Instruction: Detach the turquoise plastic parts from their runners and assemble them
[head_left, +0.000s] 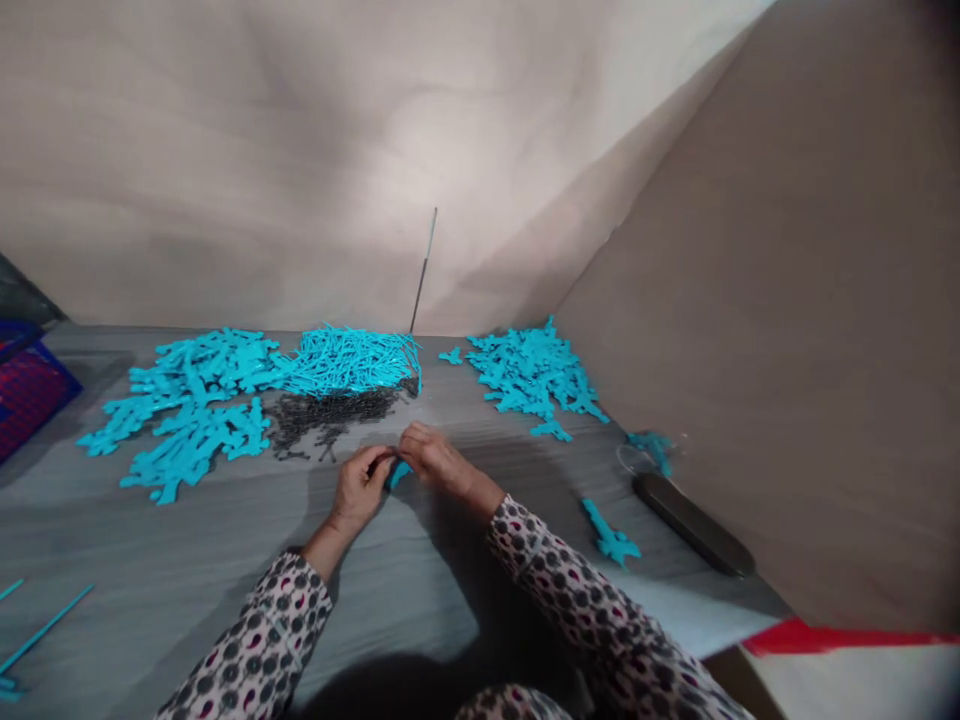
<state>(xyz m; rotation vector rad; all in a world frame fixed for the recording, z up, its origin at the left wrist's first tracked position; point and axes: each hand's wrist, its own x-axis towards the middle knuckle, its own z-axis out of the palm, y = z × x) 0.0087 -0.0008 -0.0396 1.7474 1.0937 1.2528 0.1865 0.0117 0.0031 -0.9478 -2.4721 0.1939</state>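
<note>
My left hand (362,487) and my right hand (435,460) meet near the middle of the grey table, fingertips pinched close together. Between them a small turquoise piece (400,474) shows, partly hidden by the fingers. Something thin and dark seems to lie between the fingertips, too small to name. Just beyond my hands is a heap of small black pieces (322,415). Behind it lies a pile of thin turquoise sticks (352,360). Flat turquoise pieces (202,365) are heaped to the left, and another turquoise pile (532,370) is at the right back.
A single turquoise piece (611,535) lies on the right, near a long dark case (694,525). A blue and red basket (34,395) stands at the far left. Turquoise sticks (49,630) lie front left. A thin rod (424,270) rises by the back wall.
</note>
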